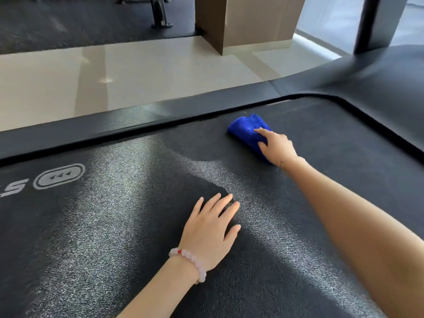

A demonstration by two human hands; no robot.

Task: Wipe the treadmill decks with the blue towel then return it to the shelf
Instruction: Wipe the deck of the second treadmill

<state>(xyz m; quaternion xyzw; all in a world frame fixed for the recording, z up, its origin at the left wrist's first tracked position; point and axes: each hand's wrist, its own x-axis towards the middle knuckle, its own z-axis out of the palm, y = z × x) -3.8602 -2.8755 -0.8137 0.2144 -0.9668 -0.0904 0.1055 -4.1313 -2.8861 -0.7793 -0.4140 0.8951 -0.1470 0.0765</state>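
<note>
Blue towel (245, 129) under flat right hand (278, 146) by rail (110, 130); left hand (206, 235) splayed on deck (110, 230).

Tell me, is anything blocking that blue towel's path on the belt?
Nothing visible does. The right hand presses the blue towel on the treadmill belt near its far edge; the left hand rests flat, nearer and apart.

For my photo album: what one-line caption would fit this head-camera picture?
Right hand presses a blue towel onto the treadmill deck while the left hand rests flat on it.
</note>
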